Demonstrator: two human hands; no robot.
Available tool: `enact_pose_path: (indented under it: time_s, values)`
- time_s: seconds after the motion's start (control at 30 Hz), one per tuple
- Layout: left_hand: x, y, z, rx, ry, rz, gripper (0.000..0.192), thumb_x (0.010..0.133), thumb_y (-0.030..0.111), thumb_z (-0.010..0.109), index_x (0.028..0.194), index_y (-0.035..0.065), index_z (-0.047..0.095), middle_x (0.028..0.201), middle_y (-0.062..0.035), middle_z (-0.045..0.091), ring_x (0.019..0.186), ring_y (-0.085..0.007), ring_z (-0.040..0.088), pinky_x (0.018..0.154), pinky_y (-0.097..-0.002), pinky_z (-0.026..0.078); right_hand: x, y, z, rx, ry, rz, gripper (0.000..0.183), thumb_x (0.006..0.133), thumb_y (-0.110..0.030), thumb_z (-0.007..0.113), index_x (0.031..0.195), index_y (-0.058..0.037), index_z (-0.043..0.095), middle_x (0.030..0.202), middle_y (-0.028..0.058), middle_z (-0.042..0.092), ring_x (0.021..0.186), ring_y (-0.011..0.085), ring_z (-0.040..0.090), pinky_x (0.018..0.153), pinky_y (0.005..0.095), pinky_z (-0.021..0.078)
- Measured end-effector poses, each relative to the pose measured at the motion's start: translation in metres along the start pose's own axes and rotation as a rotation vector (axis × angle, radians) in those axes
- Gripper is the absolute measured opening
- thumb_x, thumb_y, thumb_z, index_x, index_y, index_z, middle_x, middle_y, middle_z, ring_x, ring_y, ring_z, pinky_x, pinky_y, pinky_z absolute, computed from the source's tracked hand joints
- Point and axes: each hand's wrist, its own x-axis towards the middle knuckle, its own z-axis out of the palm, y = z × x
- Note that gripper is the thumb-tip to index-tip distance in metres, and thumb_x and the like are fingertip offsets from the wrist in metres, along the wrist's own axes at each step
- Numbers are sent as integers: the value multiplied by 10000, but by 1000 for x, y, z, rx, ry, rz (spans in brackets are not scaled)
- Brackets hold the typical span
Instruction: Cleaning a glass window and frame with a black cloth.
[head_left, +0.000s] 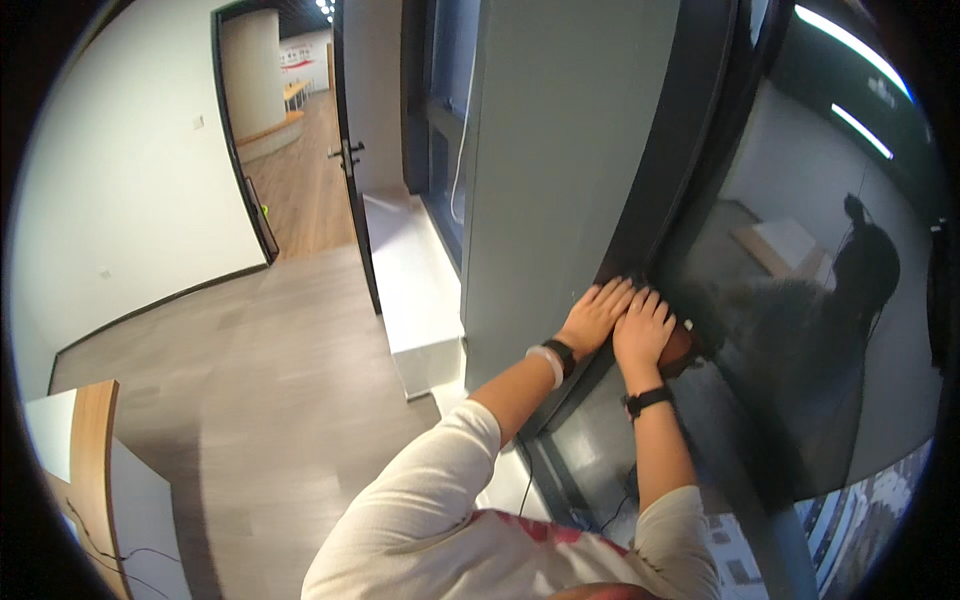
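My left hand (598, 316) lies with fingers stretched out at the dark window frame (637, 217), beside a grey pillar (555, 165). Close against it, to its right, my right hand (643, 328) has its fingers extended where the frame meets the dark window glass (780, 352). No held object shows in either hand, though what lies under the palms is hidden. A small white spot (688, 325) shows just right of my right fingers, beside the hand's reflection. Black bands circle both wrists; a pale band is also on the left one.
To the left stands an open door (352, 172) with a black handle, near a white ledge (420, 300). A wood-edged white table (94, 442) with thin cables is at lower left on grey flooring (277, 420). A dark cable (527, 480) hangs near my body.
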Motion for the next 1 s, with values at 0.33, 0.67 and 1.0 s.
enact_pose_path:
  time_s: [0.33, 0.67, 1.0]
  values:
    - [-2, -1, 11, -173, 12, -54, 480, 835, 189, 475, 1292, 53, 418, 1361, -107, 407, 1277, -242, 357, 1023, -375, 283, -7, 2, -1, 109, -63, 29, 501, 763, -263, 628, 1200, -49, 506, 1203, 150, 514, 1055, 296, 484, 856, 431, 379]
    - [3, 25, 14, -312, -11, 85, 440, 783, 141, 503, 1191, -19, 472, 1261, -196, 453, 1232, -360, 375, 1036, -449, 282, -36, 20, -23, 209, 30, 77, 398, 776, -208, 539, 1133, -37, 573, 1132, 158, 568, 1017, 295, 509, 864, 423, 379]
    - [16, 194, -33, -711, 64, 382, 434, 757, 73, 534, 1163, -51, 445, 1176, -211, 460, 1120, -387, 424, 982, -507, 333, -159, 138, -123, 100, 109, 259, 468, 696, -185, 650, 1141, -67, 566, 1141, 105, 554, 1050, 281, 506, 894, 409, 378]
